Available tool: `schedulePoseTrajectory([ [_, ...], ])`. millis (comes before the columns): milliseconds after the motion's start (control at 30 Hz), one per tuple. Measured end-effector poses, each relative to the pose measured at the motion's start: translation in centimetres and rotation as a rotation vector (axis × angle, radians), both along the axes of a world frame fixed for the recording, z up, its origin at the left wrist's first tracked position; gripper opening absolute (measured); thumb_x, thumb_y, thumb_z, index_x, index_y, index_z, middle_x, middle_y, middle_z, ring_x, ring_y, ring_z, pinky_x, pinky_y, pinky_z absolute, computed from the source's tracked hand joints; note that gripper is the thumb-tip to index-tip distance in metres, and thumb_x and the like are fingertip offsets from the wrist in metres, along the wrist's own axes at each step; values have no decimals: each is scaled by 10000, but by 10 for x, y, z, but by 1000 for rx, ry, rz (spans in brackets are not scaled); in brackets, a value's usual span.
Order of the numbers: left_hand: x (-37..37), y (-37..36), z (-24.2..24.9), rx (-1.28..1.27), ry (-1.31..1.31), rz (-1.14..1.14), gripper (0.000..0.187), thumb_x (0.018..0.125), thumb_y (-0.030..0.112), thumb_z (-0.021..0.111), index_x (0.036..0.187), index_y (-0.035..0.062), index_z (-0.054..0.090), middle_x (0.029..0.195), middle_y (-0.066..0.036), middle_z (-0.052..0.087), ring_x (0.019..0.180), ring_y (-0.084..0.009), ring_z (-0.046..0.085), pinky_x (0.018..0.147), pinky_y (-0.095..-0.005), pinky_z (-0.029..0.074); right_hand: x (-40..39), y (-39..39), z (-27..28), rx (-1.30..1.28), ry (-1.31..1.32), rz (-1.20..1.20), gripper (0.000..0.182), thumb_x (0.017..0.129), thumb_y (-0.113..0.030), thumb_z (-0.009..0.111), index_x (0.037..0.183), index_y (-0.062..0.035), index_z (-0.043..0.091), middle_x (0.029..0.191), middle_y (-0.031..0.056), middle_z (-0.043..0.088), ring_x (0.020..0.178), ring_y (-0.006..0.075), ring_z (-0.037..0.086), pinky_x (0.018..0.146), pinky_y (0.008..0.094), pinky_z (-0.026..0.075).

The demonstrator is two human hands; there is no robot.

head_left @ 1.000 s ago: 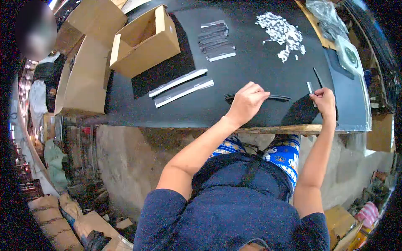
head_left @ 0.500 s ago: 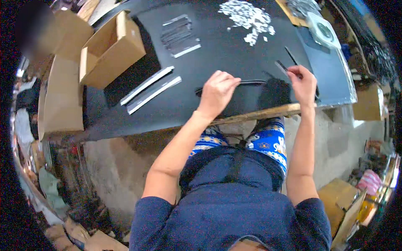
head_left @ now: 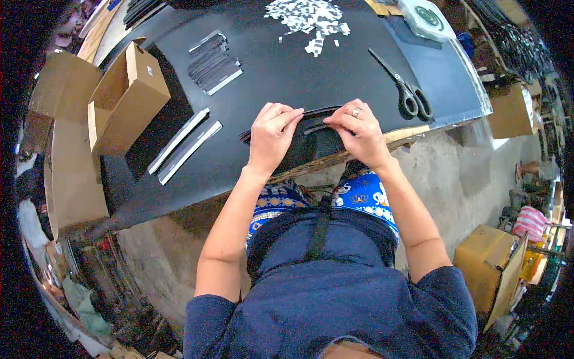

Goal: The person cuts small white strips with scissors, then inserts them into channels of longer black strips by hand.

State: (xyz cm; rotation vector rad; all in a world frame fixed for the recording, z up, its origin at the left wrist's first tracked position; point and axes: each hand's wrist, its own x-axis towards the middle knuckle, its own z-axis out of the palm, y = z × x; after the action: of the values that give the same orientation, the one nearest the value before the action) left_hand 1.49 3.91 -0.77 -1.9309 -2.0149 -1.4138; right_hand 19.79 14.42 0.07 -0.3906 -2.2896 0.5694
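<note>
My left hand (head_left: pixel 272 136) is closed in a pinch at the left part of a thin black strip (head_left: pixel 321 112), which runs right toward my other hand. My right hand (head_left: pixel 361 133), with a ring on one finger, is pinched on a short dark strip (head_left: pixel 315 128). That short piece lies just below the black strip, and its far end points left. Whether my right fingertips also grip the black strip cannot be told. Black scissors (head_left: pixel 399 80) rest on the table to the right, blades slightly apart.
White scraps (head_left: pixel 311 21) are heaped at the back of the black table (head_left: pixel 281 75). A bundle of dark strips (head_left: pixel 214 64) and two white-edged strips (head_left: pixel 190 153) lie left. An open cardboard box (head_left: pixel 140 96) stands beyond them. A wooden edge (head_left: pixel 406 133) borders the front.
My right hand has come left from beside the scissors, bringing the short dark strip close to the black strip. The scissors now show fully. The camera view has shifted.
</note>
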Motion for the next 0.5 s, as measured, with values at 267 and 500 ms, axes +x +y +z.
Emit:
schedulePoseTrajectory([
  [267, 0, 0, 0, 5, -14, -12, 134, 757, 16, 701, 889, 34, 714, 804, -82, 651, 759, -223, 604, 690, -314, 479, -8, 2, -7, -67, 38, -50, 130, 714, -24, 682, 827, -88, 672, 804, 40, 615, 851, 238, 566, 759, 358, 426],
  [500, 0, 0, 0, 2, -4, -6, 147, 749, 12, 706, 895, 36, 715, 809, -82, 653, 755, -221, 604, 680, -310, 480, -16, 0, 2, 29, 37, -123, 132, 680, -23, 732, 781, -93, 683, 791, 16, 629, 812, 202, 557, 734, 328, 391],
])
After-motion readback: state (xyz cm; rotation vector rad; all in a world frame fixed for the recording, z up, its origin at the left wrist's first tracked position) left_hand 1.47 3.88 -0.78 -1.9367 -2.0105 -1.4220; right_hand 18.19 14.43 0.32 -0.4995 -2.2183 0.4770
